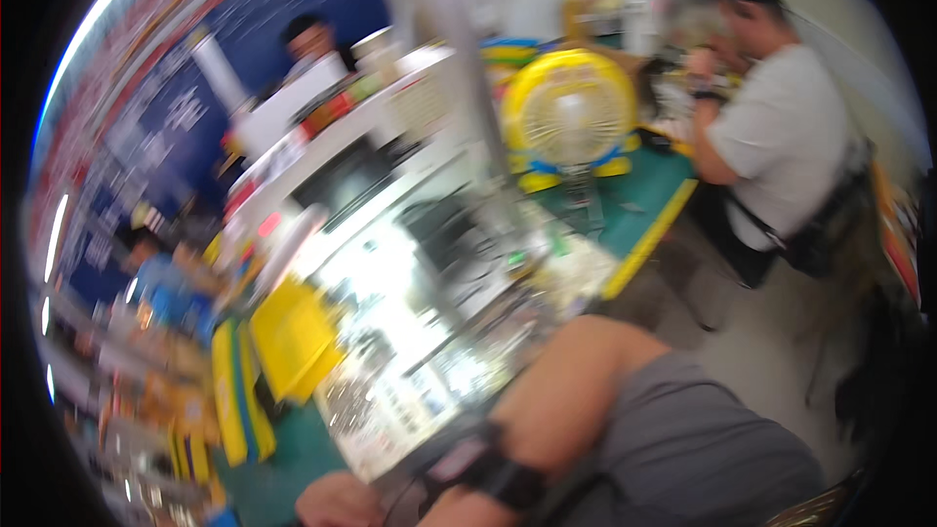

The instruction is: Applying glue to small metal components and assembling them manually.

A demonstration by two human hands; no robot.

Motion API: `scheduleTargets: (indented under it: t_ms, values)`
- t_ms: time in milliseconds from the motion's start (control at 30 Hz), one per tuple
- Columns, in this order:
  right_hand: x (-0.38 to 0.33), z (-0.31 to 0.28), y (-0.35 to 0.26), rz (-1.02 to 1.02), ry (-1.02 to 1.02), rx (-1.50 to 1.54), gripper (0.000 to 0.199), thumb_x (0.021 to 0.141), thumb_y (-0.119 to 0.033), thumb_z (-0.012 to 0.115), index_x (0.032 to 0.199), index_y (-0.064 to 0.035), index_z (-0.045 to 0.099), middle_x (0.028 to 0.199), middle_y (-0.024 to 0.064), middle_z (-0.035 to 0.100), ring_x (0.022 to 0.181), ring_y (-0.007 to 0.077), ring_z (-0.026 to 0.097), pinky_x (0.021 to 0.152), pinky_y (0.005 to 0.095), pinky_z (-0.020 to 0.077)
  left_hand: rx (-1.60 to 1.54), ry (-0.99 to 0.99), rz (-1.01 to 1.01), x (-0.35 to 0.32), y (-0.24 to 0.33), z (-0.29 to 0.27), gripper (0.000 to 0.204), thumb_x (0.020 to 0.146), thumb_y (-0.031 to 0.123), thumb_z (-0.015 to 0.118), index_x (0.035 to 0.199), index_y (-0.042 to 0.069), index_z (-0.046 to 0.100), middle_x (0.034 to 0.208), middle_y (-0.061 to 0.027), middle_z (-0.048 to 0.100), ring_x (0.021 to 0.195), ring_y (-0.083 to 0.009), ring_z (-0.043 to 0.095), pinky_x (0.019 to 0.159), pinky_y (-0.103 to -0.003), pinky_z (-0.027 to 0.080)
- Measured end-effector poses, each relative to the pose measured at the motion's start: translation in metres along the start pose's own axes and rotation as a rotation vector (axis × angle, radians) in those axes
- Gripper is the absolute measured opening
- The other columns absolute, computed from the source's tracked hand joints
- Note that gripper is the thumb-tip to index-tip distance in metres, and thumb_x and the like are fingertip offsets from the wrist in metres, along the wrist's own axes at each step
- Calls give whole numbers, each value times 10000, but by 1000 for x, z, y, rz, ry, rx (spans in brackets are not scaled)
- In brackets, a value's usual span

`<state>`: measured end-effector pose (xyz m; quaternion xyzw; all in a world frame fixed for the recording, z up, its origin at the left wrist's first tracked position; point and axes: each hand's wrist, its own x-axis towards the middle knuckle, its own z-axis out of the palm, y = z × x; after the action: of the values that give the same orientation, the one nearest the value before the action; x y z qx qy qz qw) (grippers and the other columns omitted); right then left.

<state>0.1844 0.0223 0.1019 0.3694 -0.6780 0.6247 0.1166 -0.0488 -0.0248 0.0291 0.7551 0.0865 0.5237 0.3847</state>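
At the lower edge, my left hand (342,503) shows only in part, close to the desk's front. Motion smears its fingers, so neither its grip nor anything in it can be made out. My right forearm (561,385) bends across the lower middle, with a dark wrist strap and device (488,473) around its wrist. The right hand itself lies beyond the lower edge. In front of the arms is a brightly lit worktop (390,390) strewn with small parts, too blurred to name.
A yellow bin (293,337) stands left of the worktop, beside a yellow and blue one (239,390). Behind are a dark screen (346,181) and a yellow fan (571,112) on a green table. A person in a white shirt (791,127) sits at right; others work farther back.
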Motion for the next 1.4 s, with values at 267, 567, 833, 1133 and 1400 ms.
scheduleTargets:
  t_ms: [267,567,833,1133,1400]
  values:
    - [40,12,-4,252,-159,281,167,988,-117,513,922,15,589,857,133,591,795,258,577,699,330,465,41,80,-183,12,22,23,284,844,224,811,989,1,711,940,-134,711,831,-321,680,705,-413,519]
    - [38,3,26,293,-288,175,93,911,-99,518,965,-43,569,940,114,554,892,230,552,829,327,455,118,84,-98,-14,10,16,307,889,228,784,1087,15,686,999,-132,707,815,-279,676,691,-373,522]
    - [35,-19,20,215,-418,126,137,906,-82,546,1031,-41,584,949,123,578,914,243,563,824,346,470,80,89,-117,-16,9,11,307,887,231,785,1081,13,690,1003,-140,708,834,-291,684,707,-382,526]
    - [15,-38,22,125,-313,42,153,916,-88,571,1054,-30,597,936,127,598,894,273,584,803,366,483,-48,174,-158,-16,3,11,311,864,256,795,984,-19,711,904,-148,710,786,-312,669,686,-434,482]
    - [7,-31,31,-104,-232,-10,169,924,-92,593,1075,-19,610,923,130,616,877,300,603,784,385,494,-65,491,-108,-19,-3,34,318,762,243,870,787,-20,695,684,-169,680,556,-288,628,533,-381,480]
